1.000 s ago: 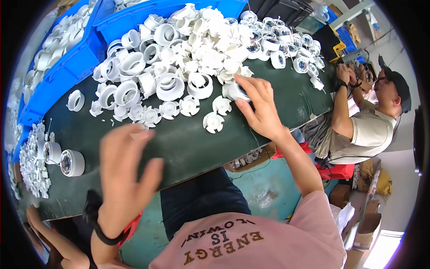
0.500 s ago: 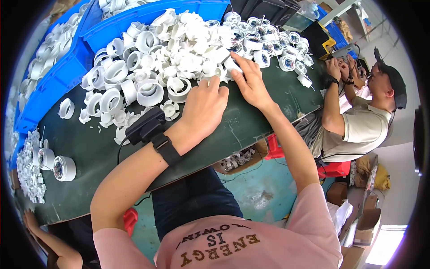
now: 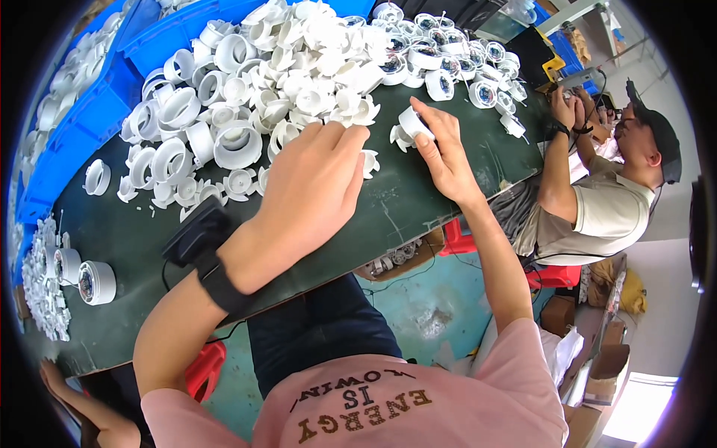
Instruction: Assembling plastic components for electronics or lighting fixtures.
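Observation:
My right hand (image 3: 448,153) grips a short white plastic cylinder (image 3: 413,125) between thumb and fingers, just above the table. A white finned piece (image 3: 400,140) shows right beside that cylinder; whether they touch I cannot tell. My left hand (image 3: 317,183), with a black strap and black box at the wrist, is curled with its knuckles up at the front edge of the pile. Its fingertips are hidden, and so is whatever they hold. Around it lie white rings (image 3: 237,145) and white finned cups (image 3: 239,183). Part of a finned cup (image 3: 370,163) peeks out beside the left hand.
Blue bins (image 3: 82,145) of white parts line the back left. White round units with clear tops (image 3: 439,84) are heaped at the back right. Similar units (image 3: 97,282) and small white pieces (image 3: 45,291) sit far left. A co-worker (image 3: 605,179) sits at right; another person's arm (image 3: 93,407) shows lower left.
My right hand has drawn back from the pile to the right, bringing the white cylinder with it. My left hand has shifted left and nearer, remaining curled.

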### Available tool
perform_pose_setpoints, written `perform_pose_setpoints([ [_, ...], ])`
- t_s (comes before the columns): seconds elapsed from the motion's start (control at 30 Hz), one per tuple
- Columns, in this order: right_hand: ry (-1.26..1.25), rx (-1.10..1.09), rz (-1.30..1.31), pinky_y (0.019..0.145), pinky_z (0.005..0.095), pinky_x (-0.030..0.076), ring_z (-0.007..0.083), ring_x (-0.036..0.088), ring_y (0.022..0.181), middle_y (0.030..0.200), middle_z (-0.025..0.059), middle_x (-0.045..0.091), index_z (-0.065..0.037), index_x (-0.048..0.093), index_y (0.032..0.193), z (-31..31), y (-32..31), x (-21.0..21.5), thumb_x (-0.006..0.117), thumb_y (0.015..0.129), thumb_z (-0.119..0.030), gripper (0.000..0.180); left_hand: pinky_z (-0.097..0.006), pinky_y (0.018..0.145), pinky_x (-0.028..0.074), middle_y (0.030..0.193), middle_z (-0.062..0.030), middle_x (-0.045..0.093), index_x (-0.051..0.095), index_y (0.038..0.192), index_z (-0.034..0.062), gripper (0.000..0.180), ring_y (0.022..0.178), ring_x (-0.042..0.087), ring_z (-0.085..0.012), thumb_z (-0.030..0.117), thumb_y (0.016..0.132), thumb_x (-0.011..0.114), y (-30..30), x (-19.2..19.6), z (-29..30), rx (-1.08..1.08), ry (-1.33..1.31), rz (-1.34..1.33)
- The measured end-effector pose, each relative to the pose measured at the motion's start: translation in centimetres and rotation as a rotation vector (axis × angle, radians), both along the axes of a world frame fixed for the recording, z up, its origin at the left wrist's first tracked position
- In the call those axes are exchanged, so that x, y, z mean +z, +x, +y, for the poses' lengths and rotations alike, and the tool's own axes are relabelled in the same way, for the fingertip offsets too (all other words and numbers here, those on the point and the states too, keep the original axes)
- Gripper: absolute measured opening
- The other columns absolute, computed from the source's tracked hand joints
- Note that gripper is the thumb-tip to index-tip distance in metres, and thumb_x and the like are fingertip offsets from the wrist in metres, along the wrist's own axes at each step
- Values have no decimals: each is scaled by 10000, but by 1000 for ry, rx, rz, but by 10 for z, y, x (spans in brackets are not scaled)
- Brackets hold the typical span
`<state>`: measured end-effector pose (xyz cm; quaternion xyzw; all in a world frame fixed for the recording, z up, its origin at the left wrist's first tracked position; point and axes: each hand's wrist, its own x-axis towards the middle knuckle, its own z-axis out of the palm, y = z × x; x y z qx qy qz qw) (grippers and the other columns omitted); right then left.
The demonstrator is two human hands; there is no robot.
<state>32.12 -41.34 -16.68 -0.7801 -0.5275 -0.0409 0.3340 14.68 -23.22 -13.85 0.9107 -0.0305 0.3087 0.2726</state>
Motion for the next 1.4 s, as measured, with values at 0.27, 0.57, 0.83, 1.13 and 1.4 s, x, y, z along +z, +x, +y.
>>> perform_pose_setpoints([
  [0.27,-144,-67,-204,986,382,296,297,433,1135,1227,161,488,-75,445,1363,9,-10,3,475,961,-196,421,-385,640,459,859,-136,603,578,1007,-1,225,739,576,-325,-6,786,618,-66,24,7,-112,-103,160],
  [0.57,-88,-111,-190,973,383,335,260,478,1087,1197,149,512,-67,430,1374,8,-34,25,532,912,-128,477,-376,602,455,834,-141,607,591,1006,30,251,688,564,-304,14,762,645,-89,35,-27,-260,-200,251],
  [0.83,455,569,855,911,375,481,288,519,1146,1245,184,468,-62,401,1248,56,-171,71,706,788,-68,552,-258,623,441,948,-71,625,560,1115,46,508,724,555,-154,446,1003,268,-129,1,-36,-358,-1901,234],
  [1.13,41,645,598,944,396,402,322,501,1119,1211,163,508,-37,571,1140,103,-165,84,707,733,-58,430,-328,654,489,946,-214,621,446,1283,-20,595,858,628,-298,460,943,353,-183,-12,4,-528,-2126,67],
  [1.4,-109,161,-543,732,394,472,290,550,915,979,122,531,-64,619,1037,183,-99,49,711,663,-81,386,-420,981,425,1315,-275,477,338,1381,-30,495,1202,503,-359,251,978,404,-195,7,11,-415,-2141,7],
])
